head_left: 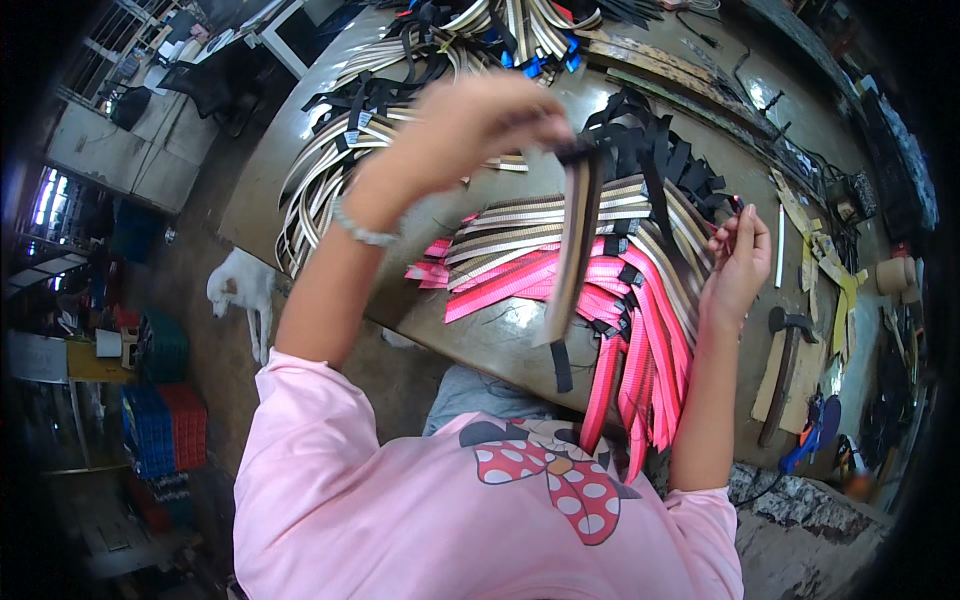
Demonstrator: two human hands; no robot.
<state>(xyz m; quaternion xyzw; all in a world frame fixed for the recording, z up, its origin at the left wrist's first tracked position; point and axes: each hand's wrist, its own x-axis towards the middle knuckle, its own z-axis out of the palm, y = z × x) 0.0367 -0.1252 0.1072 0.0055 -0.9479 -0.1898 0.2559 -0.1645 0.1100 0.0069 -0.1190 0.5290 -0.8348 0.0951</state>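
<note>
My left hand [490, 118], smeared by motion, is raised over the table with its fingers closed round the black end of a webbing strap [577, 240]. The strap is brown and tan striped and hangs down in front of the pile. My right hand [738, 268] is at the pile's right side, fingers curled together, with a small dark end at the fingertips that I cannot make out. Beneath lie fanned beige and brown striped straps [500, 235] and pink straps [520, 280], some drooping over the table's near edge. Black strap ends [690, 165] bunch behind them.
More striped straps [305, 205] lie at the left and far side of the table [262, 190]. A hammer [787, 375], blue-handled pliers [810, 440] and a tape roll [895, 274] are at right. A white dog [243, 285] stands on the floor at left, near stacked crates [160, 430].
</note>
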